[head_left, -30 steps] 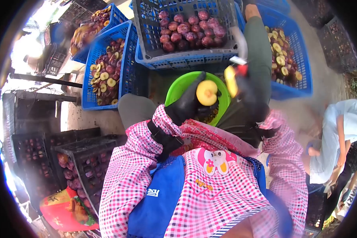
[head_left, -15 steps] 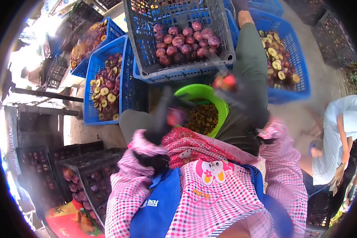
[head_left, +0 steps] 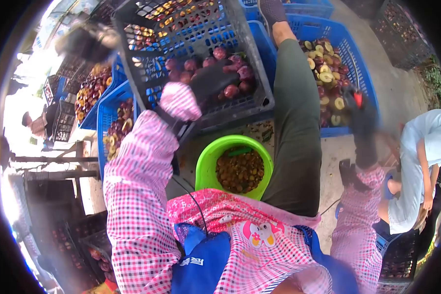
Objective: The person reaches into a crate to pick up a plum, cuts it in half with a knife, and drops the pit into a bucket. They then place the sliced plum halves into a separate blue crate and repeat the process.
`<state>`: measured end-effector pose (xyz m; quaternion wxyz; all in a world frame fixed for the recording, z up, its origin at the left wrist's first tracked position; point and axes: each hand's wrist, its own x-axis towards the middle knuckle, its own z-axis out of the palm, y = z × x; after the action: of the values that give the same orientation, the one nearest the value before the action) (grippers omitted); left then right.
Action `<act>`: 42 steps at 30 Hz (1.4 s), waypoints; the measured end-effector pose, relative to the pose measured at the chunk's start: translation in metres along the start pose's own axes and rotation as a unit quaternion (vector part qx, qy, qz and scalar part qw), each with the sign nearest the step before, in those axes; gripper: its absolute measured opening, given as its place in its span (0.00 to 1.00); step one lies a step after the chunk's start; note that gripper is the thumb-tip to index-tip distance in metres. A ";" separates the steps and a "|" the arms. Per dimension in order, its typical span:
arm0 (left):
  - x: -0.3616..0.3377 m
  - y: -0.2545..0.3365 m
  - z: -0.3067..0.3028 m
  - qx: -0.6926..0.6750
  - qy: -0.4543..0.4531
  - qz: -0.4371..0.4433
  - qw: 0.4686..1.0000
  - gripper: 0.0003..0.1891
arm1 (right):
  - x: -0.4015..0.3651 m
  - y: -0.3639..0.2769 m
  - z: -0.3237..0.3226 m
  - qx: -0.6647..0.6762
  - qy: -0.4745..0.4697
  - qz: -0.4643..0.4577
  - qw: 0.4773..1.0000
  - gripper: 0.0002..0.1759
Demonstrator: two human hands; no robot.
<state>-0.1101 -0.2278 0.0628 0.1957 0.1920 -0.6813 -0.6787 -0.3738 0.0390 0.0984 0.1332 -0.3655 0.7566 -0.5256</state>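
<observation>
My left hand (head_left: 213,85), in a black glove, reaches over whole dark-red plums (head_left: 231,91) in the black crate (head_left: 230,113); its fingers are blurred, so what it grips cannot be made out. At the near right edge of the blue crate (head_left: 345,132), my gloved right hand (head_left: 361,117) is closed on a thin tool with a red part (head_left: 358,100). Halved plums (head_left: 326,77) with yellow flesh fill much of that crate. Between my legs stands a green bucket (head_left: 207,159) with small brown pieces (head_left: 240,170) inside.
More blue crates of cut plums (head_left: 94,90) stand at the left, with black crates (head_left: 404,34) at the upper right and along the lower left. A person in light blue (head_left: 414,171) is at the right. Another person (head_left: 36,125) is far left.
My left hand has moved from above the bucket up into the black crate, no longer with the red fruit. My right hand has swung right to the blue crate. The view has shifted.
</observation>
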 end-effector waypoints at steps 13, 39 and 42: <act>0.049 -0.037 0.000 -0.236 -0.021 -0.251 0.939 0.09 | -0.030 -0.001 0.011 0.151 -0.127 0.025 0.980 0.17; -0.207 -0.031 0.125 -0.467 0.126 -0.061 0.873 0.31 | -0.164 -0.026 0.095 0.271 -0.336 0.121 0.894 0.10; -0.204 -0.019 0.134 -0.441 0.170 -0.089 0.877 0.30 | -0.169 -0.033 0.095 0.091 -0.298 -0.073 0.947 0.10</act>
<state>-0.0078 -0.0066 0.0419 0.3116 0.2578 -0.2475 -0.8805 -0.1865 0.0839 0.0573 0.3467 -0.5461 0.6023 -0.4678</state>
